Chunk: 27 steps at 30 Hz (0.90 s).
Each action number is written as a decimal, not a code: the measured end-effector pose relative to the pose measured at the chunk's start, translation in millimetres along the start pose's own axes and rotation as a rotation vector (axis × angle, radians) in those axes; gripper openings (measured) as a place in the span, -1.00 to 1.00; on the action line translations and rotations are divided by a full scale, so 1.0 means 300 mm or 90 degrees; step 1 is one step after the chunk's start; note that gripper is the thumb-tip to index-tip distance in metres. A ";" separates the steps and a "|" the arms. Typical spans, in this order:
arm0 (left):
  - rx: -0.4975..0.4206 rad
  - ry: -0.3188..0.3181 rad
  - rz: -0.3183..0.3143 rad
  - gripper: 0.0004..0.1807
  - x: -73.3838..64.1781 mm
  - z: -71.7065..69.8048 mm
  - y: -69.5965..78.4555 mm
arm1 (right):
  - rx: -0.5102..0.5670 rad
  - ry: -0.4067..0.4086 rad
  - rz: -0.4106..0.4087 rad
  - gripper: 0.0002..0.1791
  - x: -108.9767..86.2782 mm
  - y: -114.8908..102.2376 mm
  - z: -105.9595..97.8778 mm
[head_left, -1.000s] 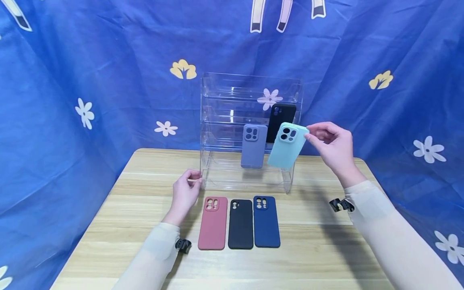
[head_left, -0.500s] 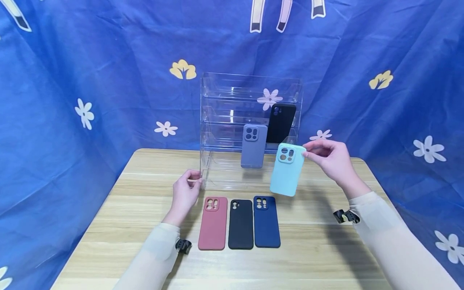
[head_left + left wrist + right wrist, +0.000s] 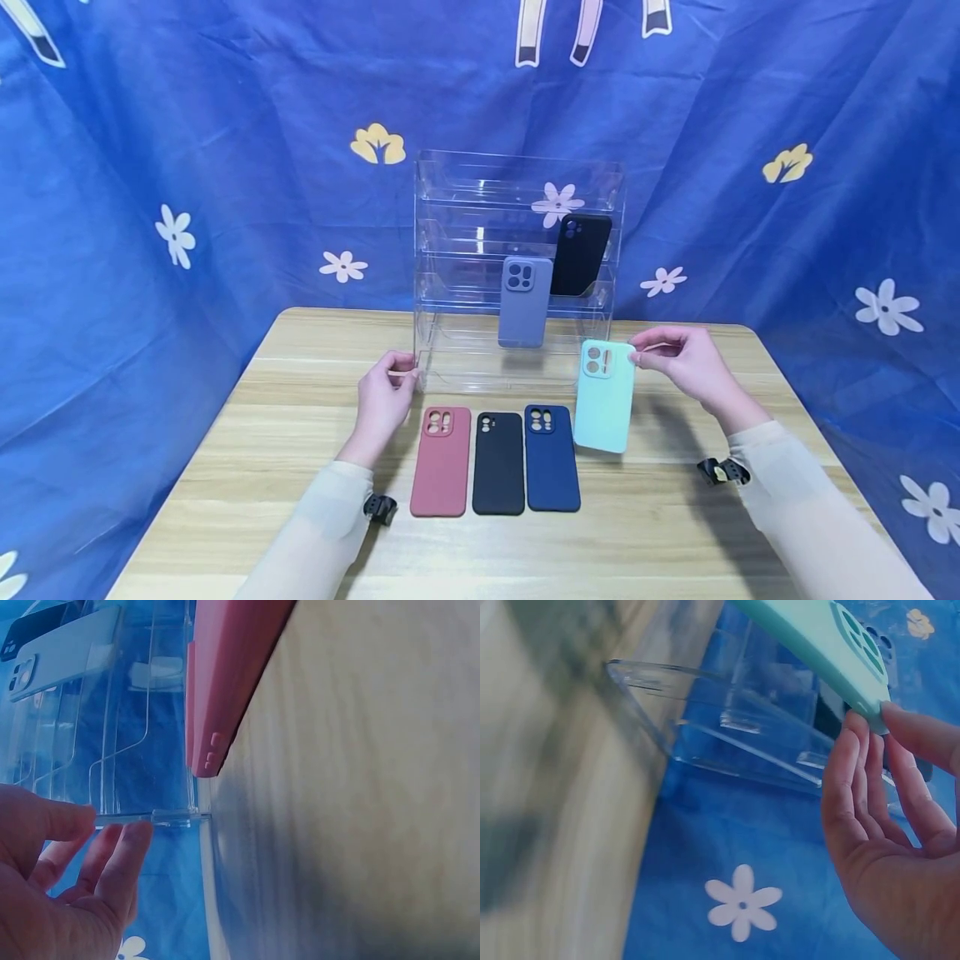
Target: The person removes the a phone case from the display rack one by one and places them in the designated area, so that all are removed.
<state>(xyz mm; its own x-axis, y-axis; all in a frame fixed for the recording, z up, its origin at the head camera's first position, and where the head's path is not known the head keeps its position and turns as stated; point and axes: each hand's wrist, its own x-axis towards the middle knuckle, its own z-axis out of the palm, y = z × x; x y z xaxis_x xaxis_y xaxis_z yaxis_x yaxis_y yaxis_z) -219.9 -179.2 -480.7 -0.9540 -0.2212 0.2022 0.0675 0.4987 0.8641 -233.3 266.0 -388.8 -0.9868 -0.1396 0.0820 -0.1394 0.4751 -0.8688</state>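
My right hand (image 3: pixel 686 367) pinches a mint green phone case (image 3: pixel 604 400) by its upper right corner. The case hangs nearly upright, right of the navy phone case (image 3: pixel 552 467) and in front of the rack's right side; whether its lower edge touches the table I cannot tell. Thumb and fingers of my left hand (image 3: pixel 82 877) grip the left side edge of a clear acrylic display rack (image 3: pixel 450 375). On the rack stand a lavender phone case (image 3: pixel 523 312) and, higher and further right, a black phone case (image 3: pixel 581 254).
A pink phone case (image 3: pixel 440 467) and another black phone case (image 3: pixel 498 467) lie beside the navy one, in a row before the rack. All rest on a wooden table (image 3: pixel 262 467). Behind the table hangs a blue patterned curtain (image 3: pixel 262 167).
My right hand has lowered the mint case from in front of the rack toward the table, slightly rightward, and the case has become more upright. The left hand has stayed on the rack.
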 end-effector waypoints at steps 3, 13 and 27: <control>0.000 -0.004 -0.007 -0.75 -0.002 -0.002 0.001 | 0.009 -0.026 0.027 -0.60 -0.009 0.026 0.003; 0.002 -0.007 -0.011 -0.74 -0.003 -0.003 0.005 | 0.013 -0.059 0.075 -0.59 -0.035 0.114 0.041; -0.002 -0.006 -0.009 -0.75 -0.005 -0.007 0.009 | -0.018 -0.065 0.102 -0.65 -0.036 0.217 0.113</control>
<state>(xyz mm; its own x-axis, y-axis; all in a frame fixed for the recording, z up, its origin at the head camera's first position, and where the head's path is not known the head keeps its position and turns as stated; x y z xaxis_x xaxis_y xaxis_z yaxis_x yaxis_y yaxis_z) -217.7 -179.1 -477.8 -0.9574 -0.2213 0.1853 0.0542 0.4927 0.8685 -228.9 268.9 -462.8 -0.9833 -0.1468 -0.1078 0.0154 0.5230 -0.8522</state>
